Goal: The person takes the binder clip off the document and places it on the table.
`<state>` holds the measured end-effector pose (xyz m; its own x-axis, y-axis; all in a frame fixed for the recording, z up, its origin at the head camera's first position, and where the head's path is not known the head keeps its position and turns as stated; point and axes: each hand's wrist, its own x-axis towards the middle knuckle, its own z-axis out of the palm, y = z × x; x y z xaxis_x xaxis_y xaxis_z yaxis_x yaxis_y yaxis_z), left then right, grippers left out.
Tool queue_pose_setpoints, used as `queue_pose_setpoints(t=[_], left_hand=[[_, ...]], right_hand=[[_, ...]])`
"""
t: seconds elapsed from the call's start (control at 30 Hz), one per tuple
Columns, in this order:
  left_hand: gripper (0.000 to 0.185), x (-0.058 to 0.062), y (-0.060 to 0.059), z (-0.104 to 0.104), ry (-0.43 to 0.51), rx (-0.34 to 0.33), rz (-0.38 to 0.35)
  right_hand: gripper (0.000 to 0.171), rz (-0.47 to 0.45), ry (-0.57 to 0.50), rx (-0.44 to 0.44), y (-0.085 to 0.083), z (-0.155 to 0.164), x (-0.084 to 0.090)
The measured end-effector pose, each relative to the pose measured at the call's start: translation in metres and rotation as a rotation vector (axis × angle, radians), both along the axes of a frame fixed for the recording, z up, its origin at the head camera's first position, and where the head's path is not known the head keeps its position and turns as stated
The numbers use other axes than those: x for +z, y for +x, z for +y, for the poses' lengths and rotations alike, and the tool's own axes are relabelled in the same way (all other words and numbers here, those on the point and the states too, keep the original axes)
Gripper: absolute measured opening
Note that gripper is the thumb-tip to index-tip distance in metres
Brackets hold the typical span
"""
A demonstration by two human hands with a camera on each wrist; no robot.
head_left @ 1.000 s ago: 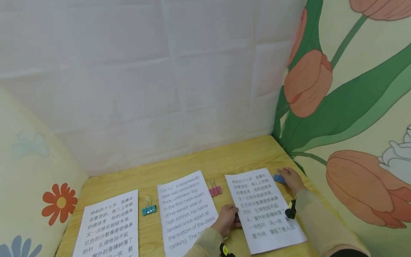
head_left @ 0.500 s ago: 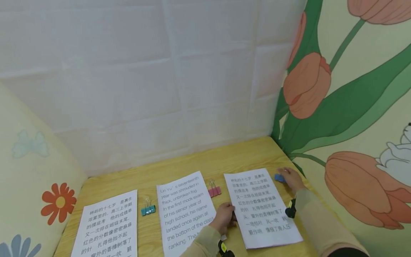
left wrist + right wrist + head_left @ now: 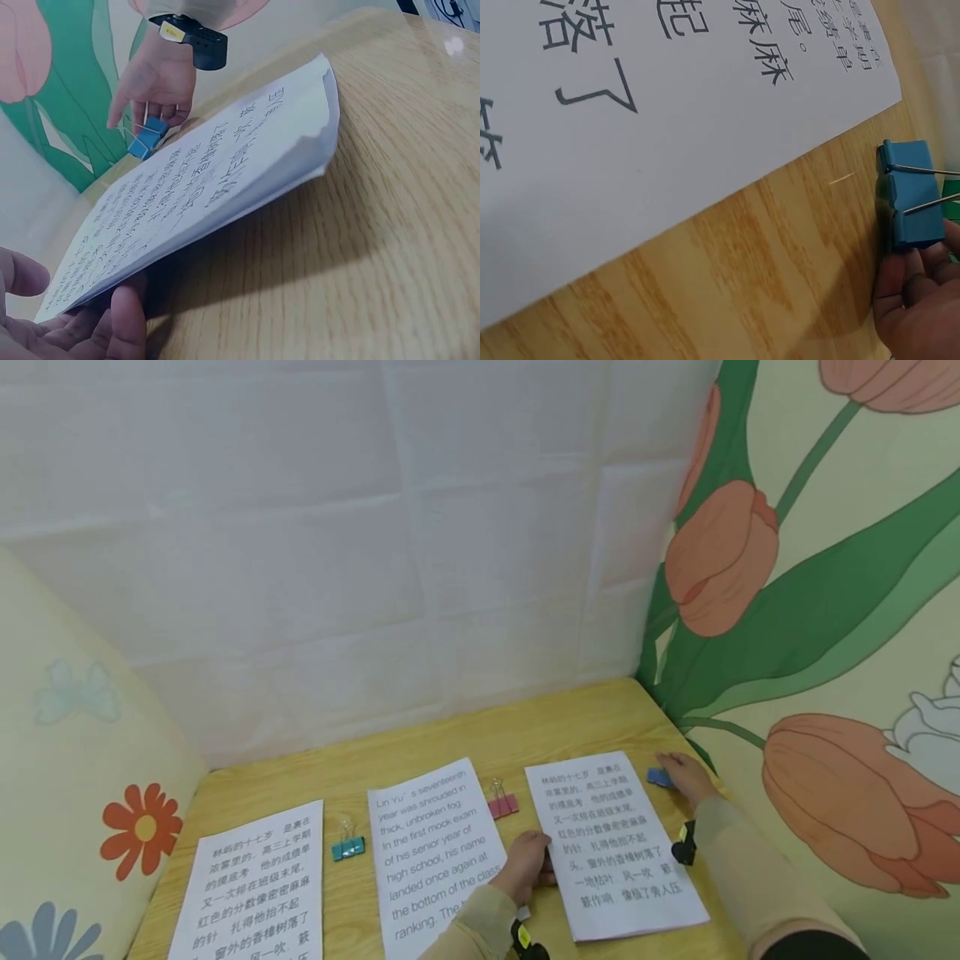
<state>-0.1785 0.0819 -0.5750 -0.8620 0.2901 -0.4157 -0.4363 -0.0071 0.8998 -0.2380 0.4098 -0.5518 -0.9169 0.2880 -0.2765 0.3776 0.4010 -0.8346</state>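
Observation:
In the head view my left hand (image 3: 525, 864) holds the left edge of a stack of printed paper (image 3: 611, 852) at the right of the table. The left wrist view shows its fingers under the stack, whose near edge is raised off the wood, with the thumb at the edge. My right hand (image 3: 688, 778), beyond the far right corner of the stack, holds a blue binder clip (image 3: 915, 195). Fingers curl behind the clip's body in the right wrist view, and its wire handles stick out. Clip and paper are apart.
Another printed stack (image 3: 431, 852) lies mid-table with a pink binder clip (image 3: 504, 806) beside it. Farther left are a third stack (image 3: 251, 885) and a teal binder clip (image 3: 348, 847). A white sheet (image 3: 300, 568) and painted walls border the wooden table (image 3: 360, 777).
The right-hand paper stack has shifted slightly up and left at its near end, with the left hand on it. The right hand and blue binder clip have moved a little to the right.

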Motion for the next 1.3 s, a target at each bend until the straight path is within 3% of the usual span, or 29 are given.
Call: queue_pose_setpoints(t=[0.77, 0.93, 1.17, 1.3], left_hand=[[0.032, 0.002, 0.007, -0.003, 0.039, -0.018, -0.031], [0.029, 0.006, 0.007, -0.004, 0.040, -0.016, -0.020], [0.031, 0.009, 0.008, -0.008, 0.028, -0.023, 0.001], [0.037, 0.013, 0.006, -0.010, 0.012, -0.020, 0.016]], right_hand=[[0.072, -0.013, 0.096, 0.002, 0.005, -0.002, 0.001], [0.068, 0.017, 0.127, -0.012, 0.002, -0.003, -0.007], [0.062, 0.098, 0.185, -0.106, 0.000, -0.009, -0.027], [0.061, 0.145, 0.249, -0.136, 0.001, -0.018, -0.028]])
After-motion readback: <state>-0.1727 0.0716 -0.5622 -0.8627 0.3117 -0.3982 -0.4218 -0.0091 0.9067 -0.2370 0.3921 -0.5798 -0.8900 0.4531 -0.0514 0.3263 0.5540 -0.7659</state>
